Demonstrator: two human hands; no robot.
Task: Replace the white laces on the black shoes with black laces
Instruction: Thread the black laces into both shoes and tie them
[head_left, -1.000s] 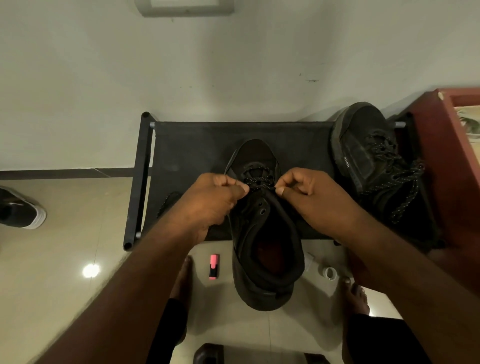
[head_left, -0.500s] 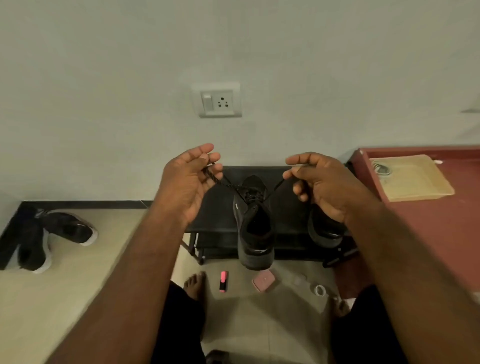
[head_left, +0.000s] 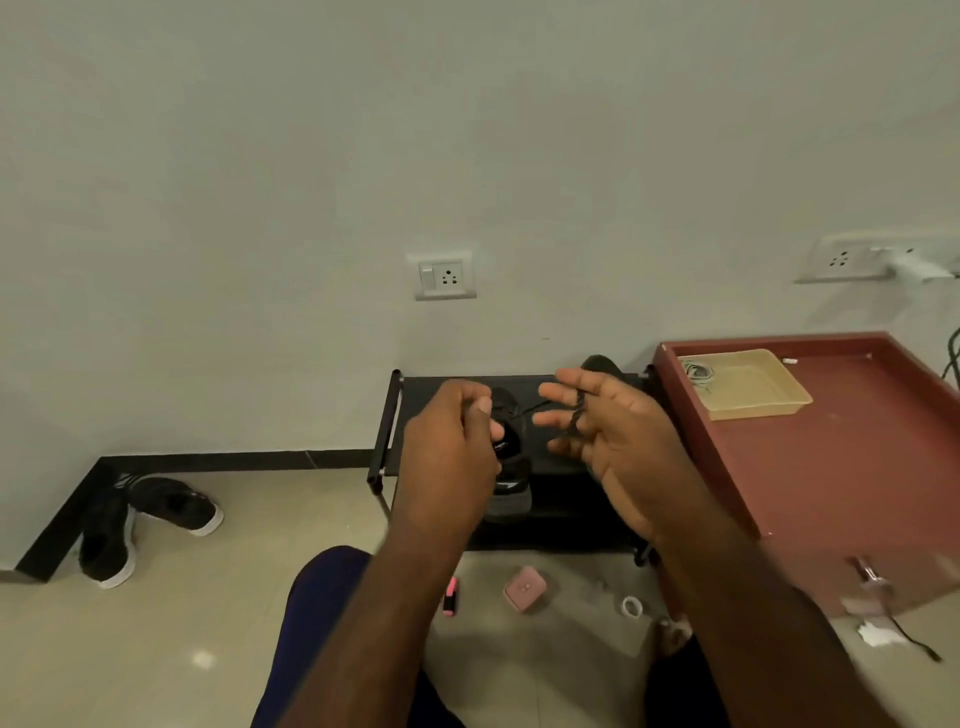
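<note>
the left hand (head_left: 452, 447) is curling, pinching one end of the thin black woven lace (head_left: 575, 415); the right hand (head_left: 613, 436) is carrying it across spread fingers. it is likely needing even tension, without dragging the black low-top shoe (head_left: 508, 449) off the black metal-framed rack (head_left: 431, 387)

A red cabinet (head_left: 831, 467) is standing just beside the right end of the low black rack (head_left: 388, 415), blocking approach from that side, while the wall (head_left: 260, 208) is closing off the back. The left hand (head_left: 447, 452) and right hand (head_left: 623, 441) are hanging over the shoe (head_left: 506, 447), leaving a narrow gap crossed by a black lace (head_left: 575, 418). Bare floor is lying open left of the rack, up to two sneakers (head_left: 171, 506) in the corner. A pink marker (head_left: 451, 597), a pink case (head_left: 524, 587) and a white ring (head_left: 632, 606) are littering the tiles in front.
</note>
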